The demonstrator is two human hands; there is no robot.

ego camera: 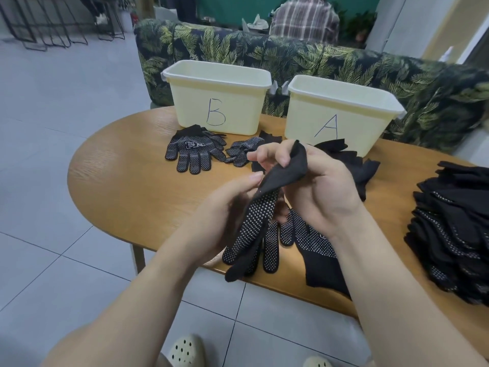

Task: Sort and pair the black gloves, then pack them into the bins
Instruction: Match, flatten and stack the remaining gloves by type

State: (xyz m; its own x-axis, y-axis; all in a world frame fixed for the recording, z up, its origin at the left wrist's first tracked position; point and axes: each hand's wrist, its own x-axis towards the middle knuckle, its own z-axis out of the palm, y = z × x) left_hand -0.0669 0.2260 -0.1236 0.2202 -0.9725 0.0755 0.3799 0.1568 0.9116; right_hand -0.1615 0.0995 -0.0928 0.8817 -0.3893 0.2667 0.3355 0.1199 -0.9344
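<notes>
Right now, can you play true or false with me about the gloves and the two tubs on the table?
1. The pale yellow plastic bin marked B stands left of the pale yellow plastic bin marked A. True.
2. Both hands hold one black dotted fabric glove. True: the left hand and the right hand grip it above the oval wooden table.
3. The tall stack of black gloves sits in front of bin B. False: it sits at the table's right edge.
4. A flat dotted glove with a white logo lies in front of bin B. True.
5. The table is square and white. False: oval, brown wood.
</notes>
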